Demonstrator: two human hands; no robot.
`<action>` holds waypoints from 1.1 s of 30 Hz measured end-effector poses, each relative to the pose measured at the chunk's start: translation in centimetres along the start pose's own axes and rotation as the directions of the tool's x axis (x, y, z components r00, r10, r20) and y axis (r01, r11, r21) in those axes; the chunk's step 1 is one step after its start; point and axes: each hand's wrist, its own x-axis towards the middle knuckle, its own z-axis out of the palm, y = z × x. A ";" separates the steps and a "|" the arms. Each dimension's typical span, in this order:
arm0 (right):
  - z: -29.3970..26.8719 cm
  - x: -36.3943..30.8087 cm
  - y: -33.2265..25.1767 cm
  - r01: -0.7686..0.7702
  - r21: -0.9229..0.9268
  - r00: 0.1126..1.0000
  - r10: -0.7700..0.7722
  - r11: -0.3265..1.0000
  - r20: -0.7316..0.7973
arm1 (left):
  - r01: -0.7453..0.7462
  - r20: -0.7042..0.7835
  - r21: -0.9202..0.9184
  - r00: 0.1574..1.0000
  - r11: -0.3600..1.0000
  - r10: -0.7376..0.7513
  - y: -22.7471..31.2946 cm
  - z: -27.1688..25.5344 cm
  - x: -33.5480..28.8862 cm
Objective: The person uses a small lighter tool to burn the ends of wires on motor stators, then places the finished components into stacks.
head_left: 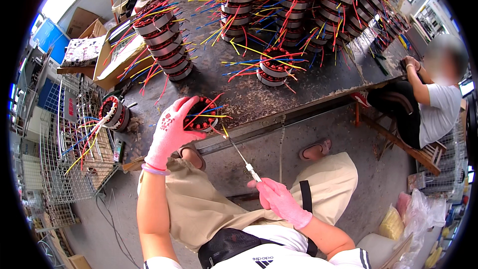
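At the table's near edge lies a motor stator (205, 114), a ring with red windings and loose red, blue and yellow wires. My left hand (172, 127), in a pink glove, grips its left side, fingers over the far rim and thumb along the near side. In my gloved right hand (283, 201) is a thin metal rod tool (248, 165) with a white handle part. Its tip meets or nearly meets a yellow wire end just off the table edge; its exact kind is unclear. Left of my left hand stands another stator (114, 113) with a pale-wrapped wire bundle.
Stacked stators (164, 42) rise at the back left, with more stacks (238, 5) behind. A single stator (275, 67) stands mid-table, wires outspread. Wire racks (74, 139) are at the left. A person (433, 94) sits at the right by the worn dark table (239, 100).
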 end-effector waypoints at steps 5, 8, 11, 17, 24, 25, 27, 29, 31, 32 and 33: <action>-0.1 0.0 0.0 0.012 -0.019 1.000 -0.012 1.000 0.014 | -0.004 -0.005 -0.006 1.000 1.000 0.004 0.1 -0.1 -0.1; 0.1 -0.1 -0.6 0.002 -0.038 1.000 -0.002 0.999 0.012 | 0.025 0.011 -0.018 1.000 1.000 -0.024 0.1 -0.2 -0.1; 0.1 0.0 -0.1 0.001 0.005 1.000 -0.001 1.000 0.014 | 0.032 0.015 -0.026 0.999 0.999 -0.031 0.2 -0.1 0.0; -0.1 -0.2 -0.1 0.025 -0.020 1.000 -0.025 0.999 0.012 | 0.020 0.010 0.001 1.000 1.000 -0.020 0.3 -0.1 0.0; 0.1 -0.4 -0.9 -0.001 -0.012 1.000 0.001 1.000 0.009 | -0.012 -0.010 -0.036 1.000 0.999 0.011 0.3 0.0 0.0; 0.2 -0.5 -1.0 -0.009 -0.003 1.000 0.009 1.000 0.004 | -0.014 -0.012 -0.030 1.000 0.999 0.013 0.2 0.1 0.0; 0.2 -0.5 -1.0 -0.015 0.007 1.000 0.015 1.000 0.000 | -0.017 -0.016 -0.018 1.000 1.000 0.016 0.2 0.1 0.0; 0.0 -0.5 -0.9 -0.013 0.008 1.000 0.013 1.000 0.003 | -0.015 -0.021 0.004 1.000 1.000 0.016 0.4 0.1 0.0; 0.1 -0.6 -1.2 -0.024 -0.003 1.000 0.024 1.000 0.001 | -0.012 -0.020 0.012 1.000 1.000 0.013 0.4 0.2 0.0; 0.1 -0.7 -1.3 -0.029 -0.008 1.000 0.029 1.000 0.001 | -0.010 -0.016 0.010 1.000 1.000 0.010 0.4 0.2 0.0; 0.2 -0.7 -1.4 -0.029 -0.011 1.000 0.029 1.000 0.003 | -0.008 -0.013 0.010 1.000 1.000 0.008 0.4 0.1 0.0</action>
